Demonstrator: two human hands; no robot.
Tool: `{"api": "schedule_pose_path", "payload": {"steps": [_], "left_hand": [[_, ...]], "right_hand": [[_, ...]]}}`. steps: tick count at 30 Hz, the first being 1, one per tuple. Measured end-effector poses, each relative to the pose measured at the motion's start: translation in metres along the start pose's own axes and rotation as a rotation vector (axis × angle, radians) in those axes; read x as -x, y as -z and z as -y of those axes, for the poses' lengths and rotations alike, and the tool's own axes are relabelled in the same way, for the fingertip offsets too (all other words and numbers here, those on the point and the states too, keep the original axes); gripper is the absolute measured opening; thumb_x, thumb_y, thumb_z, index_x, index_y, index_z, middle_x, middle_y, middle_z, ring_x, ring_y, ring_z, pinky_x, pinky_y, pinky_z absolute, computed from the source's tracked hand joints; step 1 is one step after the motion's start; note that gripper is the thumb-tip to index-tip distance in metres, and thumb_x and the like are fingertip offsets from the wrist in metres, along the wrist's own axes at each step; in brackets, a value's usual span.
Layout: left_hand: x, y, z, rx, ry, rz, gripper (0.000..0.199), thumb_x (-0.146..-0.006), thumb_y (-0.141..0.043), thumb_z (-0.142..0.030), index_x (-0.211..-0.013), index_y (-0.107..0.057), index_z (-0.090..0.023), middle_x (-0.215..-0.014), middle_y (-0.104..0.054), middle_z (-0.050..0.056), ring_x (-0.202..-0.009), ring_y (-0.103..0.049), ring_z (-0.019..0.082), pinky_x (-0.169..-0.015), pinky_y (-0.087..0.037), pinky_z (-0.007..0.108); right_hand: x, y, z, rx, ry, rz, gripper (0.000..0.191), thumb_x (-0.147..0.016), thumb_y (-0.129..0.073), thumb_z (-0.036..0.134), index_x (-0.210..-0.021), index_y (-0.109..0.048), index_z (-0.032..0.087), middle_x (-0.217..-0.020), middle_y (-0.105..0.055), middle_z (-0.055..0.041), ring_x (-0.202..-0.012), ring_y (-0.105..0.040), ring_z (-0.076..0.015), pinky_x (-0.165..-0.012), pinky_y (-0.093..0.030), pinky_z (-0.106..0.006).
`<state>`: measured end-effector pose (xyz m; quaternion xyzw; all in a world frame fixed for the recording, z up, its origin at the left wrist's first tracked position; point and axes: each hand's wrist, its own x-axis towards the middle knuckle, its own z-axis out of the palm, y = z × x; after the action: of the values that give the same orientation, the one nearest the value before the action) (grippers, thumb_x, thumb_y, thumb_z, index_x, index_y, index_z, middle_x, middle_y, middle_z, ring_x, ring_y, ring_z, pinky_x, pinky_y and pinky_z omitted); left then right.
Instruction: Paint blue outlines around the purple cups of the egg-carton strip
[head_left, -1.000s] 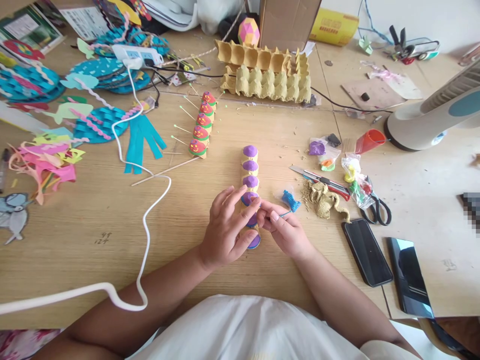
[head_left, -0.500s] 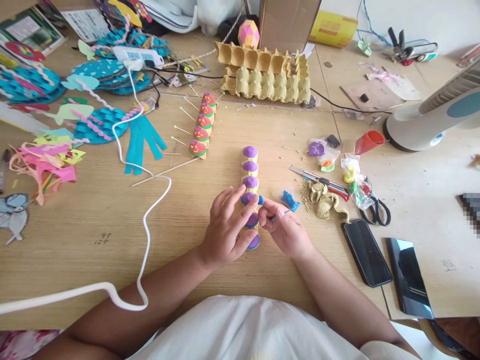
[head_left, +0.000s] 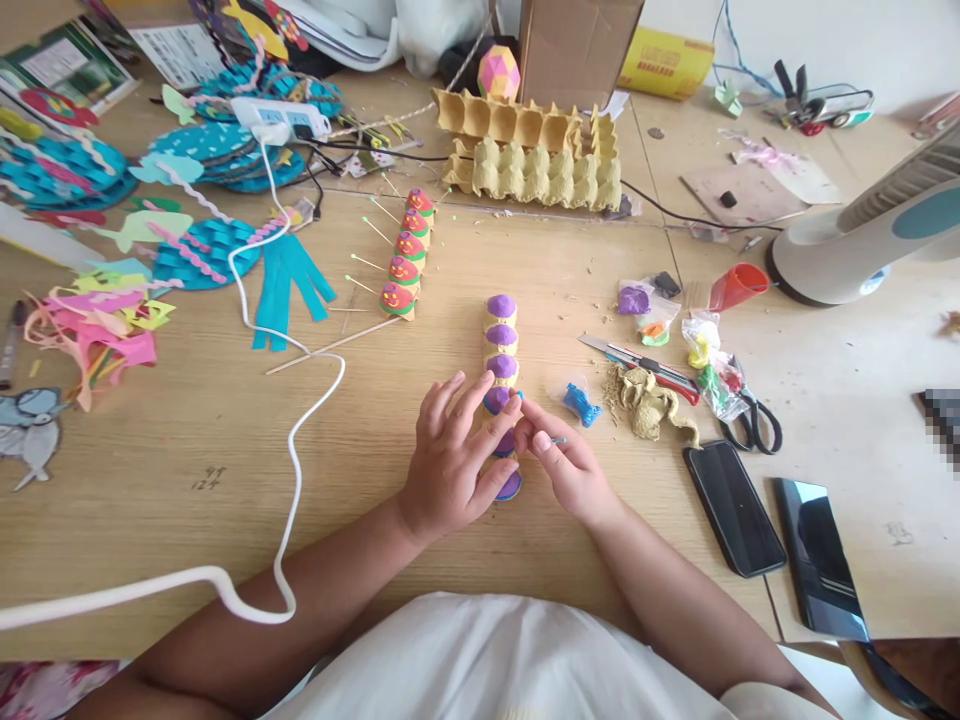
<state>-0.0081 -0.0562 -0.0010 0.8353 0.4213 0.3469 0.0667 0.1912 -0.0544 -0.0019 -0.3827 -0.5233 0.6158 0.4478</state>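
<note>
On the near right of the table (head_left: 360, 440) lie two black phones, one (head_left: 817, 555) close to the table's edge and the other (head_left: 735, 510) just left of it. The left hand (head_left: 457, 460) is over the near half of a bumpy strip (head_left: 502, 367), with its fingers spread apart and its thumb away from its pointing finger. The right hand (head_left: 566, 460) is just beside the strip, its thumb and fingers pinched together on a thin blue piece (head_left: 559, 440). One end of the piece pokes out.

The strip lies in the middle of the table and runs straight from near to far. It has six round bumps, all with purple tops. The nearest bump has a blue line around its edge. The next two bumps are partly hidden by the fingers, but some blue shows on them too. The three far bumps have pale yellow edges, like bare egg-box card.

To the right are a blue lump (head_left: 582, 404), scissors (head_left: 765, 425), yellowish-brown scraps (head_left: 643, 402) and a cutting knife (head_left: 637, 364). Farther left stands a red and green bumpy row (head_left: 403, 270) with little smiley faces. At the far side sit egg boxes (head_left: 544, 172).
</note>
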Motion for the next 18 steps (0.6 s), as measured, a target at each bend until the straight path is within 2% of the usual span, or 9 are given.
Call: {"api": "schedule_pose_path", "payload": {"steps": [3, 6, 11, 18], "left_hand": [[-0.0020, 0.0004, 0.0014, 0.103, -0.015, -0.015, 0.061, -0.110, -0.037, -0.043, -0.168, -0.036, -0.025, -0.176, -0.026, 0.016, -0.160, -0.025, 0.038, -0.129, -0.020, 0.060], [-0.0040, 0.0014, 0.0026, 0.201, -0.015, -0.052, 0.060, -0.111, -0.030, -0.042, -0.169, -0.032, -0.026, -0.175, -0.029, 0.014, -0.160, -0.027, 0.033, -0.130, -0.021, 0.056], [-0.0055, 0.0023, 0.0031, 0.211, -0.049, -0.025, 0.057, -0.112, -0.030, -0.044, -0.165, -0.041, -0.028, -0.177, -0.026, 0.011, -0.161, -0.025, 0.032, -0.131, -0.017, 0.055], [-0.0059, 0.0025, 0.0043, 0.190, -0.031, -0.032, 0.056, -0.111, -0.031, -0.041, -0.164, -0.042, -0.026, -0.173, -0.031, 0.014, -0.159, -0.028, 0.032, -0.130, -0.018, 0.056]], "right_hand": [[-0.0019, -0.0010, 0.0003, -0.051, 0.001, -0.040, 0.054, -0.100, -0.060, 0.062, -0.137, -0.072, 0.025, -0.082, -0.058, -0.0002, -0.080, -0.053, -0.0165, -0.085, -0.047, -0.035], [-0.0036, -0.0021, 0.0017, -0.154, -0.041, -0.067, 0.052, -0.100, -0.061, 0.062, -0.133, -0.074, 0.025, -0.080, -0.056, 0.0001, -0.076, -0.048, -0.0153, -0.077, -0.044, -0.032], [-0.0033, -0.0031, 0.0048, -0.251, -0.115, -0.046, 0.057, -0.097, -0.061, 0.064, -0.135, -0.074, 0.023, -0.080, -0.056, -0.0016, -0.075, -0.043, -0.0166, -0.069, -0.038, -0.031], [-0.0051, -0.0037, 0.0049, -0.253, -0.094, -0.022, 0.057, -0.097, -0.059, 0.064, -0.135, -0.074, 0.023, -0.077, -0.053, -0.0010, -0.071, -0.040, -0.0160, -0.065, -0.034, -0.030]]}}
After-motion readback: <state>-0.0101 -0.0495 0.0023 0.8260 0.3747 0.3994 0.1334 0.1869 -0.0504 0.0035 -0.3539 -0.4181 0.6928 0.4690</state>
